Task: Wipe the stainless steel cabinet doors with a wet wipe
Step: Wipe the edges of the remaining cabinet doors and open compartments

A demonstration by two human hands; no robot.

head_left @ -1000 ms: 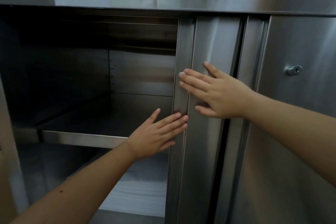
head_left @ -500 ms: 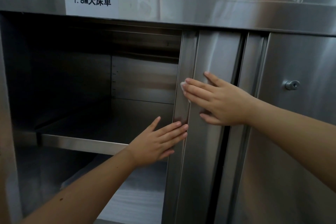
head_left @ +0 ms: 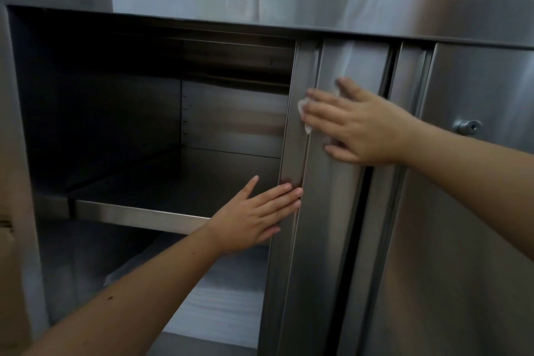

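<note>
Wiping was the step in hand: right hand (head_left: 358, 124), fingers flat, pressed the wet wipe (head_left: 302, 108) high on the cabinet door (head_left: 326, 240), left hand (head_left: 254, 217) flat against its edge below, so a firm downward stroke likely came next.

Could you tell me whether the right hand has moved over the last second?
Yes: the right hand slid up the door, from below the lock to level with it.
</note>
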